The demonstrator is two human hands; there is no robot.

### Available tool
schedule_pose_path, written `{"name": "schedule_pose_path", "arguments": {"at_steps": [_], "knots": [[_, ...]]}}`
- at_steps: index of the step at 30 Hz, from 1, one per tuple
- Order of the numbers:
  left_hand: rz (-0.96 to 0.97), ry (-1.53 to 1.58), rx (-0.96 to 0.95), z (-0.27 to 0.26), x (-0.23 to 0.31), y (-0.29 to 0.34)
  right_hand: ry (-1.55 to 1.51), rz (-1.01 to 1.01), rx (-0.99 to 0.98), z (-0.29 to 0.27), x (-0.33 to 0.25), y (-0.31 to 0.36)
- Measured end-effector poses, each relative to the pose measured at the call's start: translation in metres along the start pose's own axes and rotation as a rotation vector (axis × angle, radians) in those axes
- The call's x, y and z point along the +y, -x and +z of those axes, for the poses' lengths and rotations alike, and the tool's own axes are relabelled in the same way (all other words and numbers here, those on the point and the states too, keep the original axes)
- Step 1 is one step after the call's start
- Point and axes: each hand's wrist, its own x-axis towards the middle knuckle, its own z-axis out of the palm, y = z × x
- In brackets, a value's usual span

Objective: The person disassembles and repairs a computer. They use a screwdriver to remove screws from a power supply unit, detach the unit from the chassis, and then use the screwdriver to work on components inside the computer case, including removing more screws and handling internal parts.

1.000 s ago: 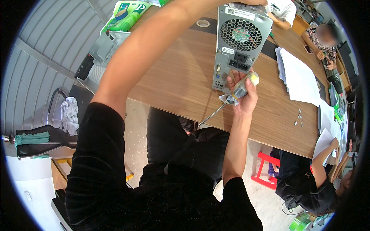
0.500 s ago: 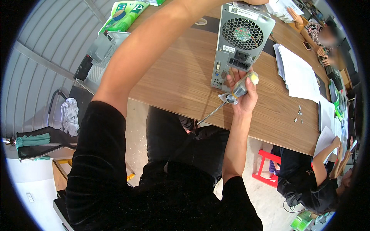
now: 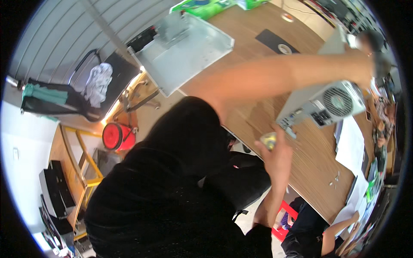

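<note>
A silver-grey computer tower (image 3: 301, 112) stands on the wooden desk, its back panel with round fan grille and power sockets facing me. Across the desk and past the tower's near side stretches my left arm. My left hand (image 3: 364, 74) is at the tower's far upper end; blur smears its fingers, so its grip is unclear. Just in front of the tower's lower back edge, my right hand (image 3: 277, 157) is closed round a screwdriver (image 3: 269, 140). Only the handle's yellowish end shows there; the shaft is hidden.
A grey metal computer cover (image 3: 193, 53) lies at the desk's left end. Paper stacks (image 3: 350, 144) and small loose bits (image 3: 334, 179) lie to the right, beside a tape roll (image 3: 284, 49) farther back. Other people sit along the right side. A red bucket (image 3: 114, 136) stands on the floor.
The view has swung left, bringing the metal cover fully into sight. The tower now appears turned and farther right, with my left arm reaching across. My right hand still holds the screwdriver.
</note>
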Motion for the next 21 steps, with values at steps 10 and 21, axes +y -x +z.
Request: {"name": "schedule_pose_path", "arguments": {"at_steps": [10, 21], "knots": [[-0.029, -0.110, -0.088, -0.012, 0.029, 0.006, 0.495, -0.138, -0.205, 0.172, -0.044, -0.142], [-0.041, -0.043, -0.143, -0.034, 0.013, 0.006, 0.266, -0.524, 0.101, 0.215, -0.048, -0.241]]}}
